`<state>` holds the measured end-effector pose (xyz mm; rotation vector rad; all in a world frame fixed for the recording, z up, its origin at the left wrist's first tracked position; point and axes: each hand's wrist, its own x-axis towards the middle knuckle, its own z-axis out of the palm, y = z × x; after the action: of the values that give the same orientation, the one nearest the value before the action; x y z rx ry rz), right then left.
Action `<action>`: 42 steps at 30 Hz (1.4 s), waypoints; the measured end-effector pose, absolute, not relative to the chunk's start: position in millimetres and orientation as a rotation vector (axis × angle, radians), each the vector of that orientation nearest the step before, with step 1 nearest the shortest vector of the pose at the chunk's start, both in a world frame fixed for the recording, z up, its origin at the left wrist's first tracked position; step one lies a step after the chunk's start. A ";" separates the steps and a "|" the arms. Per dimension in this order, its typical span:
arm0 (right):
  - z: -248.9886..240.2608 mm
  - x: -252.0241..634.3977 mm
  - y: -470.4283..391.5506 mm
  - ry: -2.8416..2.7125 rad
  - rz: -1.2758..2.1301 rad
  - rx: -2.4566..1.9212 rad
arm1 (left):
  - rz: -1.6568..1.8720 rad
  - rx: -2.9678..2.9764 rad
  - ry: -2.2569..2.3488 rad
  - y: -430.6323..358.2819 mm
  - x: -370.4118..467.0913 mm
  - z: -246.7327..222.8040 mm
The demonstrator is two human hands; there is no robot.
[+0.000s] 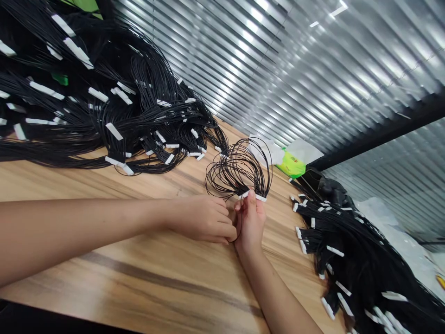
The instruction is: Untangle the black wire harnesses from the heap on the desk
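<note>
A looped bundle of thin black wires stands up from the table, its ends set in white connectors. My right hand grips these connectors, the thumb pressed on their front. To its left, my left hand has its fingers curled in. One single black wire hangs down from the connectors in a loop and runs to the left fingertips, which appear pinched on it. The tips themselves are partly hidden, and the two hands almost touch.
A large heap of black wire harnesses with white connectors covers the table's left back. Another pile lies at the right. Behind are a green packet and a corrugated metal wall. The wooden table extends in front.
</note>
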<state>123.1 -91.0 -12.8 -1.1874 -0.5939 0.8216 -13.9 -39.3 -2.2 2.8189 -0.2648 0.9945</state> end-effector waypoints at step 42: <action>-14.8 116.9 -99.5 -0.739 0.986 -0.973 | 0.794 2.997 -0.273 -33.1 -14.2 -6.0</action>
<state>116.9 -99.5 -14.8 -0.9729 -0.7389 0.9862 -14.2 -33.1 -6.0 2.9971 -0.2733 0.7943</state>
